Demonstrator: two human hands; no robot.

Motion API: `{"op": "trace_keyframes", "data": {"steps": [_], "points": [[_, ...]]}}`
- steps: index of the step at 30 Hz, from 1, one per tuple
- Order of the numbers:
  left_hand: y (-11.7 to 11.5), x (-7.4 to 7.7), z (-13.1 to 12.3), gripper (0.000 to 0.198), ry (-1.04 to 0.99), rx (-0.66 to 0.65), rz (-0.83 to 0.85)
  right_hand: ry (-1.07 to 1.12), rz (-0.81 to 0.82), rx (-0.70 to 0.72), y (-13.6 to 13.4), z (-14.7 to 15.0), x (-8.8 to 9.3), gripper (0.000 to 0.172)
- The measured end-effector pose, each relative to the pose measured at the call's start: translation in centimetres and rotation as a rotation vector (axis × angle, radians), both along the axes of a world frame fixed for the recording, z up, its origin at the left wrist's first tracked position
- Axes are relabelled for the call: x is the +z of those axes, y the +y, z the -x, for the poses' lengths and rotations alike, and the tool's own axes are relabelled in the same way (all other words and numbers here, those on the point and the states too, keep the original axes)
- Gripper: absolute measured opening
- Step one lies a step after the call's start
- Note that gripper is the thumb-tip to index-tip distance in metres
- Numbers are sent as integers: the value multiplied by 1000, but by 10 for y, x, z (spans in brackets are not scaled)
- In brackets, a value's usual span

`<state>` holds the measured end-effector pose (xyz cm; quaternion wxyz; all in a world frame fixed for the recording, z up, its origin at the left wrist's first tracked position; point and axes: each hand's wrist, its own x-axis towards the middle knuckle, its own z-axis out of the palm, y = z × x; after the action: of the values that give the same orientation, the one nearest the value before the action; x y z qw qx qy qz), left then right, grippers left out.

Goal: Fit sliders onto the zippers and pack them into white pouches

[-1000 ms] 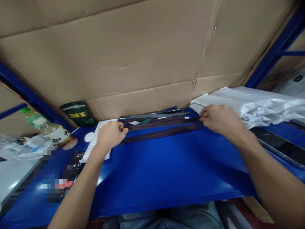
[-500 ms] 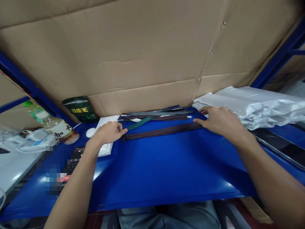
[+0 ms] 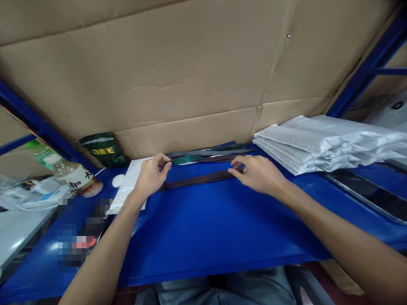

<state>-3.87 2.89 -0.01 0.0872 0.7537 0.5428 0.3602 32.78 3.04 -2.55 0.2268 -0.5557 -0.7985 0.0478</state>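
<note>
My left hand (image 3: 154, 173) is at the left end of the strips, its thumb and forefinger slightly apart beside the tip of a green zipper strip (image 3: 187, 160). Over the right part of a dark brown zipper strip (image 3: 200, 178) hovers my right hand (image 3: 256, 171), thumb and fingers parted; whether it touches the strip I cannot tell. That brown strip lies straight across the blue table, in front of the others. Behind it, a pile of grey, brown and dark strips (image 3: 219, 152) runs along the cardboard wall, the green one among them.
White padded packs (image 3: 321, 140) are stacked at the right, near a dark, glossy flat device (image 3: 365, 190). At the left are a white packet (image 3: 129, 186), a drink bottle (image 3: 76, 176), a dark green pouch (image 3: 103, 150) and a partly blurred phone (image 3: 92, 233). Cardboard (image 3: 190, 63) closes off the back.
My right hand has moved left along the brown strip. My left hand has shifted slightly up and right, and the green strip now lies flatter against the pile. The view has shifted slightly.
</note>
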Motion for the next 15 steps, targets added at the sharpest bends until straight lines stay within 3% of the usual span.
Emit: {"op": "trace_keyframes", "data": {"steps": [3, 6, 10, 15], "points": [[-18, 1, -37, 12, -185, -132, 19, 197, 46, 229, -13, 21, -2, 22], [-38, -3, -68, 12, -181, -257, 70, 418, 128, 395, -28, 40, -4, 28], [-51, -9, -84, 11, -152, -373, 104, 563, 159, 427, -36, 50, -8, 31], [-50, -11, -84, 12, -207, -404, 164, 507, 143, 419, -35, 47, -10, 21]]}}
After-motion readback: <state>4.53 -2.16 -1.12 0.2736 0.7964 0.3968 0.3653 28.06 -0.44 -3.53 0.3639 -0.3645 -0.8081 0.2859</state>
